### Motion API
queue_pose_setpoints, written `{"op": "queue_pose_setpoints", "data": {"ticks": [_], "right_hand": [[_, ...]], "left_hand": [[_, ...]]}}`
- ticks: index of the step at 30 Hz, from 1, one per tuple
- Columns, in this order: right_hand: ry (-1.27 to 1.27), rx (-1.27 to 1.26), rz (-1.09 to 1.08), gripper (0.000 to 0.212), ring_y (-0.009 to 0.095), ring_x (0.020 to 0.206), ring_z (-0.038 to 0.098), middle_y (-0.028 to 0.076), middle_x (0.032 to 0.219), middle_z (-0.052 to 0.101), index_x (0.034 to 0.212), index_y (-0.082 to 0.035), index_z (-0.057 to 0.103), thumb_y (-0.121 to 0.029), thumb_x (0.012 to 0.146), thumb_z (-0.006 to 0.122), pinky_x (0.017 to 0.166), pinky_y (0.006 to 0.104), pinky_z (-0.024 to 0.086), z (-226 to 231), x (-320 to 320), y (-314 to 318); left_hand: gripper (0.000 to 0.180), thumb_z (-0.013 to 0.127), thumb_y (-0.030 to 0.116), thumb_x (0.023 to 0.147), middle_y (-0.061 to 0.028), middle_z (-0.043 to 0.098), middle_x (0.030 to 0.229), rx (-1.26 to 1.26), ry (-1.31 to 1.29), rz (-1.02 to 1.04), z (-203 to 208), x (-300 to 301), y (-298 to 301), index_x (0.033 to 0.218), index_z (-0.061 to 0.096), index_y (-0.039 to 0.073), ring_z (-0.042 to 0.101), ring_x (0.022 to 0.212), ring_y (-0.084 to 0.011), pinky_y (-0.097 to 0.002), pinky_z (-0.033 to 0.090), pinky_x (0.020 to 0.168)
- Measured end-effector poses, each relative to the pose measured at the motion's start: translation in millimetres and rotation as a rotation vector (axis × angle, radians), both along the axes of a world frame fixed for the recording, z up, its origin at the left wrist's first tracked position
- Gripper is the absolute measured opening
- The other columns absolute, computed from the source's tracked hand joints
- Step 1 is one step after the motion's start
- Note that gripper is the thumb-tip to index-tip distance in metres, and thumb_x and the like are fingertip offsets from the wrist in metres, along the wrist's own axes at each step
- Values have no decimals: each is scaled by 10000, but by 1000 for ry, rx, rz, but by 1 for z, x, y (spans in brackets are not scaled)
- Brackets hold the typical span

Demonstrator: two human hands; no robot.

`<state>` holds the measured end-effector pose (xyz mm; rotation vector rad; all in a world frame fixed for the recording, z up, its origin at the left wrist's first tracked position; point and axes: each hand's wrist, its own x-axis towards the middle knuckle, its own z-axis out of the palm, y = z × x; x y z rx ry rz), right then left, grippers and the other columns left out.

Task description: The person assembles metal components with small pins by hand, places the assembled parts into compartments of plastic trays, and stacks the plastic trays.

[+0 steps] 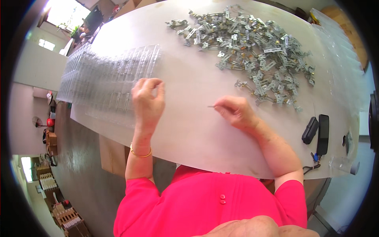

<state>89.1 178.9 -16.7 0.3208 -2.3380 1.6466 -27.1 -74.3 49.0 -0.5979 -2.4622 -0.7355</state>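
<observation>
Grey pin (211,106), barely end-pinched by the right hand (233,112) near the metal heap (260,55), risked slipping; left hand (148,96) curled, grip unclear!

No text, label, brand, number or sign readable anywhere in view.

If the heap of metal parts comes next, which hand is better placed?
The right hand, probably: it is nearer the heap of metal parts, though it pinches a small thin piece. The left hand is farther off, near the clear ribbed plastic.
</observation>
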Motion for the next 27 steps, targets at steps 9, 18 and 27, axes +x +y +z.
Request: {"op": "queue_pose_setpoints", "data": {"ticks": [9,18,27], "right_hand": [[220,222,151,54,282,727,666,81,774,662,885,-87,670,-109,847,701,639,393,526,-3,1,-1],[350,214,130,38,276,728,656,44,767,662,838,-121,664,-97,813,680,639,402,526,-10,0,-2],[233,173,147,57,282,665,642,80,758,660,855,-105,664,-74,814,687,593,394,509,-9,0,1]], "left_hand": [[122,715,30,813,-121,673,946,-44,-40,-662,-12,8,134,932,689,31,634,930,-322,-394,511,855],[294,665,141,845,-152,646,1083,-455,-221,-867,-44,-3,184,1112,642,22,579,1101,-339,-429,459,970],[145,569,43,831,-156,664,920,-418,-411,-686,-28,-16,150,961,615,-2,638,830,-353,-422,525,767]]}}
